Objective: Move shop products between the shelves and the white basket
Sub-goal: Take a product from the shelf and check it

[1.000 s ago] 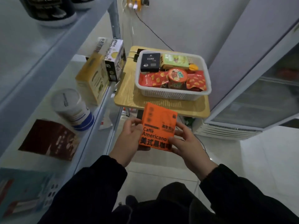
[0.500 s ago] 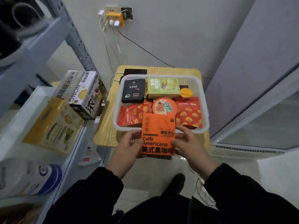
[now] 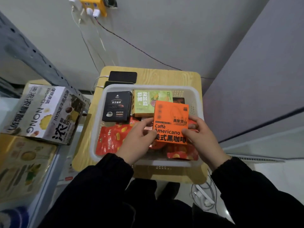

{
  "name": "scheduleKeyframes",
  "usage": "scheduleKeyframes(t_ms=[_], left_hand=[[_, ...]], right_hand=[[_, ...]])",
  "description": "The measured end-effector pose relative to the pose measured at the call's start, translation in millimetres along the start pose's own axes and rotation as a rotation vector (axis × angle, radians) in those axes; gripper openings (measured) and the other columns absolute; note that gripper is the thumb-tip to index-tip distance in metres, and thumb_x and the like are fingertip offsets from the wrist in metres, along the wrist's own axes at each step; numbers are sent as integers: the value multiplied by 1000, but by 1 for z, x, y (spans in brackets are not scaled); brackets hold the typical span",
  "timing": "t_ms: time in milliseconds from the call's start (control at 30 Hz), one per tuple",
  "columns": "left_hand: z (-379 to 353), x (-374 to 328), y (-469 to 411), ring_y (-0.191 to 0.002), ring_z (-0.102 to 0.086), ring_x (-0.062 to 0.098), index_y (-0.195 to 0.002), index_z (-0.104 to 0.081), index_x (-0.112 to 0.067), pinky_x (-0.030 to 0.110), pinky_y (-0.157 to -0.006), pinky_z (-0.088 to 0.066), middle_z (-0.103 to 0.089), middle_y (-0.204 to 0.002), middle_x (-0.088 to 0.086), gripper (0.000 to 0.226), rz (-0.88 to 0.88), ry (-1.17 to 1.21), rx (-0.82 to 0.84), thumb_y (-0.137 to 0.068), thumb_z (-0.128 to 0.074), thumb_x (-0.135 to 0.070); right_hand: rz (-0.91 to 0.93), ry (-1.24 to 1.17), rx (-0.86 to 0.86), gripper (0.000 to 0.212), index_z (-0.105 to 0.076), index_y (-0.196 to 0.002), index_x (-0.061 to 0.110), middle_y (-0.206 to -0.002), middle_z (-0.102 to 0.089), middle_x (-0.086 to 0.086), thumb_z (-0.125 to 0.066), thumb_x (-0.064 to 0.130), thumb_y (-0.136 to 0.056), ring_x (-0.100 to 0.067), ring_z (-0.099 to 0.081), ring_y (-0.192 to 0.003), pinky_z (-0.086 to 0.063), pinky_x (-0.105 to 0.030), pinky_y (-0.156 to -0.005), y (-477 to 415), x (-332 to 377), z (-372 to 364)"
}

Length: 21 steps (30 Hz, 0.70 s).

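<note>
I have both hands on the orange coffee box (image 3: 171, 122): my left hand (image 3: 136, 142) pinches its left edge and my right hand (image 3: 202, 139) grips its right edge, so the hands sit apart with the box clamped between them. The box hangs over the right half of the white basket (image 3: 102, 112), printed face toward me, its longer side running away from me toward the wall. Red snack bags (image 3: 111, 140) lie beneath it; a green box (image 3: 148, 101) and a black box (image 3: 117, 106) fill the far row. Whether it touches anything below, I cannot tell. I judge its resting place lies straight down, with my right hand nearer the basket wall.
</note>
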State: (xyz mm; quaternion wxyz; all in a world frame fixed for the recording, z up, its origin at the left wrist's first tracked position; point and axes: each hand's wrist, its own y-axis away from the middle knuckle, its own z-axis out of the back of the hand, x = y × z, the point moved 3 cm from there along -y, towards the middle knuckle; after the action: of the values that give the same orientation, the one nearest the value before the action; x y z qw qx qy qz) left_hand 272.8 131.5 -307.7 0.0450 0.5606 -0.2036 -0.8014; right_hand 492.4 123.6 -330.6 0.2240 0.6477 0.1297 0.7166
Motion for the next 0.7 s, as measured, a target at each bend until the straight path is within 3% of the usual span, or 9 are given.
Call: scheduleKeyframes(t_ms=[67, 200, 300, 400, 533, 700], left_hand=[[-2, -2, -18, -95, -63, -10, -141, -51, -37, 14, -72, -55, -57, -130, -12, 38, 3, -42, 37, -104, -56, -28], [-9, -15, -56, -107, -59, -2, -147, -48, -32, 9, -75, -51, -54, -136, -11, 44, -50, -132, 135, -103, -55, -27], [-21, -29, -81, -96, -59, -10, -144, -49, -32, 15, -81, -52, -62, -121, -20, 42, -104, -188, 241, -103, -54, -24], [-32, -40, -101, -101, -61, -1, -148, -46, -28, 13, -83, -50, -62, -131, -14, 47, -197, -315, 314, -103, -54, -22], [-46, -35, -122, -133, -44, 28, -154, -37, -20, 37, -109, -37, -53, -148, 1, 52, -292, -647, 367, -103, -50, -27], [-50, -16, -139, -148, -24, 29, -159, -28, -21, 45, -122, -22, -35, -163, 0, 62, -340, -910, 349, -101, -49, -32]], right_hand=[[-4, 42, -39, 44, -54, -129, 32, -100, -67, 5, -66, 5, -96, -12, -72, -91, -60, -44, -93, -12, 6, 2], [-6, 89, -121, 47, -54, -137, 29, -109, -68, 5, -66, 8, -97, -5, -72, -89, -62, -30, -80, -37, 21, 11], [10, 119, -192, 51, -54, -141, 25, -112, -67, 5, -70, 10, -95, -8, -70, -97, -62, -38, -87, -59, 26, 19], [16, 155, -244, 57, -53, -140, 23, -114, -68, 8, -77, 12, -90, -8, -70, -99, -61, -44, -90, -78, 26, 25], [30, 242, -302, 63, -51, -141, 21, -113, -65, 12, -80, 11, -86, -6, -68, -101, -59, -43, -94, -94, 24, 31], [44, 435, -308, 75, -46, -148, 26, -134, -60, -4, -81, 28, -81, -18, -65, -113, -56, -47, -99, -111, 13, 33]])
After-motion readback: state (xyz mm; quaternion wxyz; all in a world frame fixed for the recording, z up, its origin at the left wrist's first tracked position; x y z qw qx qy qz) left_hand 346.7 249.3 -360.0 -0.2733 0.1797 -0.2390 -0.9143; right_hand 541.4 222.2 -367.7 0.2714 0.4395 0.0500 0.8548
